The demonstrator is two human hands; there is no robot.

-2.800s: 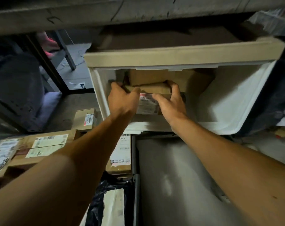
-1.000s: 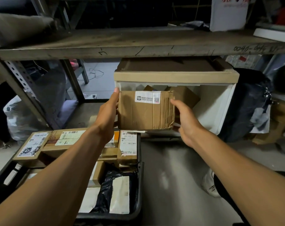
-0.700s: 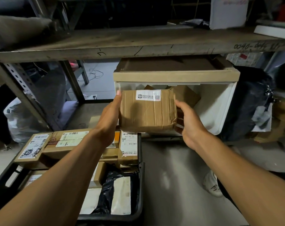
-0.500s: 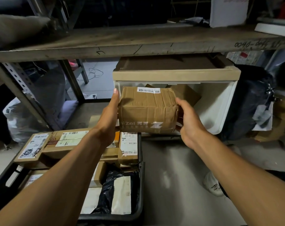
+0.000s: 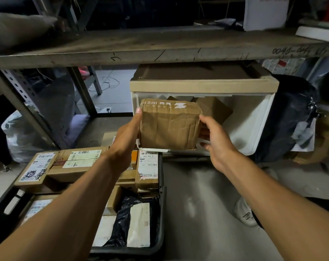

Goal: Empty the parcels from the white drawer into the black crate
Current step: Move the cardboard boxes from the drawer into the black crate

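I hold a taped brown cardboard parcel (image 5: pixel 169 126) in the air in front of the white drawer (image 5: pixel 252 129). My left hand (image 5: pixel 127 137) presses its left side and my right hand (image 5: pixel 216 141) grips its right side. White print runs along the parcel's top edge. More brown parcels (image 5: pixel 214 108) lie inside the open drawer behind it. The black crate (image 5: pixel 160 219) sits on the floor at lower left, stacked with labelled boxes and black bags.
A wooden shelf board (image 5: pixel 159 48) runs overhead on a perforated metal upright (image 5: pixel 22 104). A black bag (image 5: pixel 287 117) stands right of the drawer, a white bag (image 5: pixel 18 136) at far left. Bare concrete floor (image 5: pixel 207 213) lies below my right arm.
I lifted the parcel out of the drawer with both hands, then rolled it forward, so its white label went out of sight and the printed side came up to the top.
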